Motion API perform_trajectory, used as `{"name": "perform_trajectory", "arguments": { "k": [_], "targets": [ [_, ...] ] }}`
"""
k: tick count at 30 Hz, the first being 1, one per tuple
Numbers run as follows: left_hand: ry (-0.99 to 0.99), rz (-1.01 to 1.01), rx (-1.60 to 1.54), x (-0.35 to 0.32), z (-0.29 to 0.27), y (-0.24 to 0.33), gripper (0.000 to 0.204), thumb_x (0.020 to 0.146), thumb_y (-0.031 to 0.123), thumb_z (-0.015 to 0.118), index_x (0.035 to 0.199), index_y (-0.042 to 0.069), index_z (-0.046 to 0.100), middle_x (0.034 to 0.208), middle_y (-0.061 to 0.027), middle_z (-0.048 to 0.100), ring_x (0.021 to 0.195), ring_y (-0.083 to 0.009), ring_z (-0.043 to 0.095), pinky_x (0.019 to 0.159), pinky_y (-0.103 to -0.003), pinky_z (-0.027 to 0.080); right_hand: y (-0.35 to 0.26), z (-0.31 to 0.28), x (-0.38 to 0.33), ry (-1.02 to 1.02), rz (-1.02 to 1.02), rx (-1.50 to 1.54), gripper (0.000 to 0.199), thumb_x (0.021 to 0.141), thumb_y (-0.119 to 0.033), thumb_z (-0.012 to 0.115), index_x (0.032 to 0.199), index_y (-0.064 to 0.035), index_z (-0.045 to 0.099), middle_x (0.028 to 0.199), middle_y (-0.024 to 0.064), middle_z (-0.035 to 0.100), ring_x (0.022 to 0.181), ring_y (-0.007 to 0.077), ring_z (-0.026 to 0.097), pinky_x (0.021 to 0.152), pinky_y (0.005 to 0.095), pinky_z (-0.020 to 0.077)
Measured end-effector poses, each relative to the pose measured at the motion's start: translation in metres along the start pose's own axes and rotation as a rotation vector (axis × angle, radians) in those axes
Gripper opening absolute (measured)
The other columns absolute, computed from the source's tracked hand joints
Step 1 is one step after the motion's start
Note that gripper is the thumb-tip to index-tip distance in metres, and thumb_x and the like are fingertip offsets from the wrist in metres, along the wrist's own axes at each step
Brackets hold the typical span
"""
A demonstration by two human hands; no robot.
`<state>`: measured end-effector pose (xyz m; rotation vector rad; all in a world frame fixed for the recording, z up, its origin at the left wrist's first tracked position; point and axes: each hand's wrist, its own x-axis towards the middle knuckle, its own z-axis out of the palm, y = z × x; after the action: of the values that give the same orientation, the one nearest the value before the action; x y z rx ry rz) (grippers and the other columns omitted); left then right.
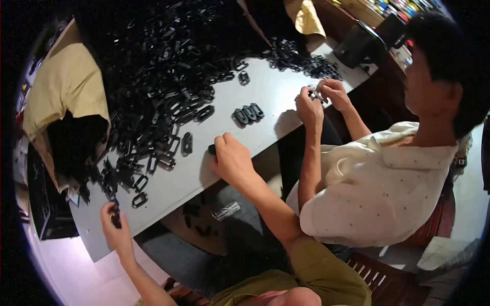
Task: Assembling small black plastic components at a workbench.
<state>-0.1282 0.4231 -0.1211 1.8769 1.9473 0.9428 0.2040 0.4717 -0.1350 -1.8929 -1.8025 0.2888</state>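
At the table's near left edge, my left hand (117, 232) is closed around a small dark part (116, 219), mostly covered by the fingers. My right hand (232, 158) rests over the table's near edge, fingers curled on a small black piece (212, 149) that peeks out at the fingertips; its exact kind is hidden. Just left of that hand lies a black oblong plastic frame (187, 144). Beyond it, a short row of similar black frames (248, 114) stands side by side. More loose frames (139, 199) lie near my left hand, at the border of a large heap (168, 97).
A brown paper sack (71, 92) with dark contents opens at the left. To the right sits a co-worker in a pale shirt (377, 188), whose hands (317, 102) hold a small part near another black pile (301, 58). A black bin (360, 46) stands at the far right.
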Motion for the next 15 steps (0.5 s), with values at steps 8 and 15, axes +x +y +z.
{"name": "perform_trajectory", "arguments": {
  "k": [8,15],
  "targets": [
    [-0.255,0.029,-0.331,-0.029,0.018,0.069,0.026,0.077,0.006,0.060,0.102,-0.002,0.059,0.092,-0.0055,0.059,0.086,-0.0152,0.053,0.082,-0.027,0.042,-0.056,-0.013,-0.047,-0.093,-0.542,0.562,0.039,0.063,-0.007,0.065,0.100,-0.0042,0.053,0.094,0.0127,0.051,0.084,0.0335,0.055,0.068,0.0394,0.0483],
    [-0.407,-0.418,-0.849,-0.043,0.027,0.074,0.019,0.083,0.009,0.062,0.098,-0.002,0.059,0.089,-0.0039,0.059,0.085,-0.0122,0.053,0.078,-0.025,0.043,-0.066,-0.012,-0.057,-0.159,-0.588,0.640,0.042,0.063,-0.006,0.065,0.103,-0.0035,0.055,0.094,0.0128,0.051,0.082,0.0330,0.056,0.067,0.0393,0.0491]
  ]
}}
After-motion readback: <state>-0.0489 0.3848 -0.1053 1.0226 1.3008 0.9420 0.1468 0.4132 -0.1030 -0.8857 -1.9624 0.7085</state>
